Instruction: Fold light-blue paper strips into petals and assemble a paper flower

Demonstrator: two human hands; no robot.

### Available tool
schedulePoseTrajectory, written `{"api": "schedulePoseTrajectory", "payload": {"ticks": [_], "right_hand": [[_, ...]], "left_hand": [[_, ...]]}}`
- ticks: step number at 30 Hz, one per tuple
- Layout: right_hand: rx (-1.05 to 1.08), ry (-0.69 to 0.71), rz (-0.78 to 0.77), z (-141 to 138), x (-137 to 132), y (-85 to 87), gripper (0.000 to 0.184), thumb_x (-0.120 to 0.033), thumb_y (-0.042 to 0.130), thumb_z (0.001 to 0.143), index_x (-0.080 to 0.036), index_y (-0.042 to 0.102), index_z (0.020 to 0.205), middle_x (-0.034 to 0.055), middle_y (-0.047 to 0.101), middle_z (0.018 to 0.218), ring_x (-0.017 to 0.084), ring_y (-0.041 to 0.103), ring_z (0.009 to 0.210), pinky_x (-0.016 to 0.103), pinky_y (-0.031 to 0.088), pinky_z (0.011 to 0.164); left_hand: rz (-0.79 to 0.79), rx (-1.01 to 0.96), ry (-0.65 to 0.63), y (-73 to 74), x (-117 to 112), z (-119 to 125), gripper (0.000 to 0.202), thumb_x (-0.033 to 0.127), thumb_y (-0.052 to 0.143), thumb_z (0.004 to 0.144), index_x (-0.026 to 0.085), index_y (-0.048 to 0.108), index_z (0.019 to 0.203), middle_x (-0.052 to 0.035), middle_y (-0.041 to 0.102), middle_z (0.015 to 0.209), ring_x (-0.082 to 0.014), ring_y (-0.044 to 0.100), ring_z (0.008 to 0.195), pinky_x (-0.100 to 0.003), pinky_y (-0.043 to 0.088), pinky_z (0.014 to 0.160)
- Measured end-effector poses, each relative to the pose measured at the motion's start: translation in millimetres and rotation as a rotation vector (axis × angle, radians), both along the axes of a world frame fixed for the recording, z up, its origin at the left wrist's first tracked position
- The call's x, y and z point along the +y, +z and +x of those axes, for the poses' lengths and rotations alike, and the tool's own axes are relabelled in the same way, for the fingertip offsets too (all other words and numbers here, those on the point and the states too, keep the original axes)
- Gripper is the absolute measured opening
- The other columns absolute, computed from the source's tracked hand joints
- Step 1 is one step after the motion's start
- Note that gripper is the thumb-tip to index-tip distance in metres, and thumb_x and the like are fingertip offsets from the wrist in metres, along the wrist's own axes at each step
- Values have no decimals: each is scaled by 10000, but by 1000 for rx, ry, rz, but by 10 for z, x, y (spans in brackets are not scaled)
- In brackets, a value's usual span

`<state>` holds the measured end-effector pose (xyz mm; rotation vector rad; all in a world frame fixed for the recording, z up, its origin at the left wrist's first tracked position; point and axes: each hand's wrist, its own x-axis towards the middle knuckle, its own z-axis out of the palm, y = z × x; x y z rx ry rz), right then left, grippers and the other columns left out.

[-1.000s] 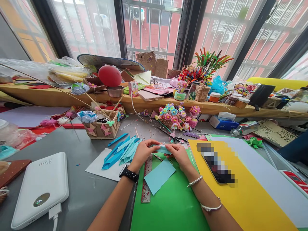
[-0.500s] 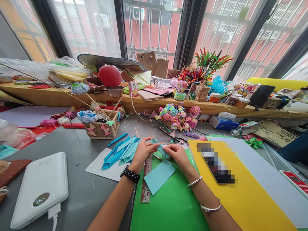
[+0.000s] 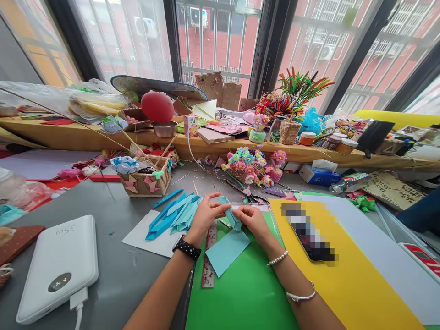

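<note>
The 2 bare hands meet around a folded light-blue paper strip [image 3: 233,218]. The left hand [image 3: 204,219], its wrist in a black dotted watch band [image 3: 187,249], pinches the strip's left side between thumb and fingers; the right hand [image 3: 255,223], above 2 silver bracelets, pinches its right side. Both grips are closed on the paper, which tilts upright between them.

Just below the grip, a flat light-blue paper rectangle [image 3: 228,253] lies partly over a clear patterned ruler [image 3: 208,270] on a glossy green sheet [image 3: 245,293]. Left of the grip, folded blue and pale-aqua paper pieces [image 3: 167,220] lie on a white paper sheet [image 3: 146,238]. Right of it, a black phone [image 3: 313,254], largely pixelated, rests on a yellow sheet [image 3: 347,282]. Beyond the grip stands a cluster of pink and blue yarn-like flowers [image 3: 247,166]; farther left of the grip lies a white power bank [image 3: 63,250].
</note>
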<state>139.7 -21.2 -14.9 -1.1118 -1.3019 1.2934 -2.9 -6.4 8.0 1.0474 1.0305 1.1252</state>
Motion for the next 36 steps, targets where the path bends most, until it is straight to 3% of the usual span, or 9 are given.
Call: {"api": "schedulePoseTrajectory", "payload": {"ticks": [8, 17, 36], "right_hand": [[5, 33, -6, 7, -9, 24, 338, -454, 574, 651, -132, 543, 551, -46, 385, 477, 58, 315, 446, 199, 245, 430], [-40, 8, -6, 1, -36, 61, 309, -452, 603, 617, -144, 600, 589, -30, 473, 512, 80, 381, 478, 212, 308, 473], [-146, -69, 114, -9, -24, 8, 279, -419, 577, 654, -149, 575, 583, -26, 490, 512, 87, 399, 470, 210, 320, 453]], "left_hand": [[-32, -23, -26, 4, 13, -19, 534, 221, 708, 546, 144, 453, 1008, 23, 577, 635, -119, 588, 620, -249, 470, 633], [-10, -18, -26, -10, 14, -19, 535, 227, 714, 529, 142, 468, 997, 77, 486, 544, -89, 548, 542, -225, 465, 583], [4, 22, -41, -32, 4, 0, 536, 223, 705, 539, 147, 459, 1010, 79, 461, 534, -99, 550, 565, -233, 463, 590]]}}
